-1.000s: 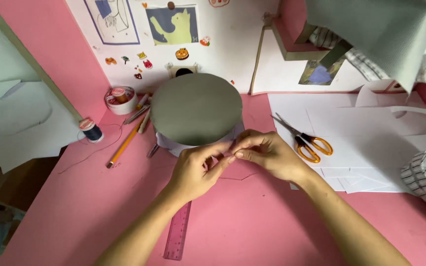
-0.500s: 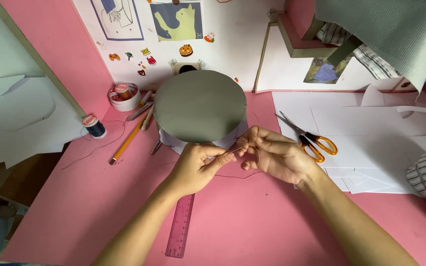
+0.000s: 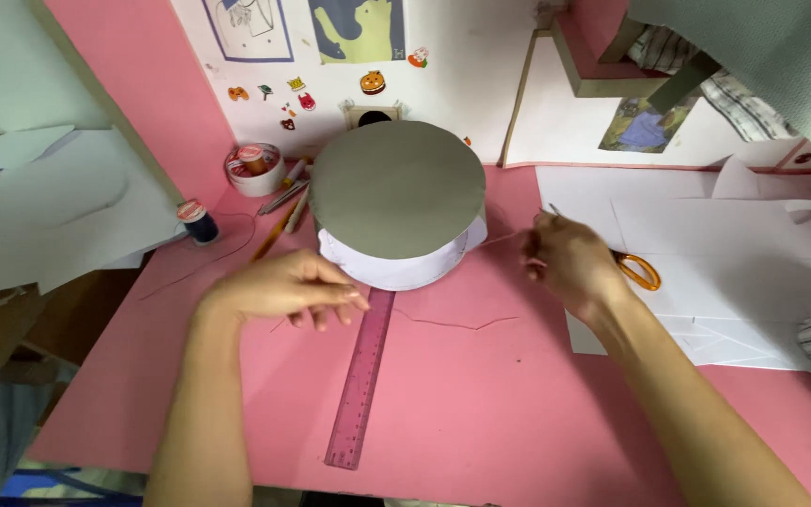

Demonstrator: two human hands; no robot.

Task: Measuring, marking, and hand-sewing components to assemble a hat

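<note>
Hands parted: left hand point(image 3: 288, 289) beside ruler point(image 3: 362, 380), right hand point(image 3: 570, 263) on scissors point(image 3: 626, 263).

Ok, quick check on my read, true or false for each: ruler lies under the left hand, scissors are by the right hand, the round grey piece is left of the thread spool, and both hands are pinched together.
1. The ruler lies partly under the left hand. True: its top end is at the fingers.
2. The scissors are by the right hand. True.
3. The grey round piece is left of the spool. False: it is to the spool's right.
4. Both hands are pinched together. False: they are apart, on either side of the white cylinder.
</note>
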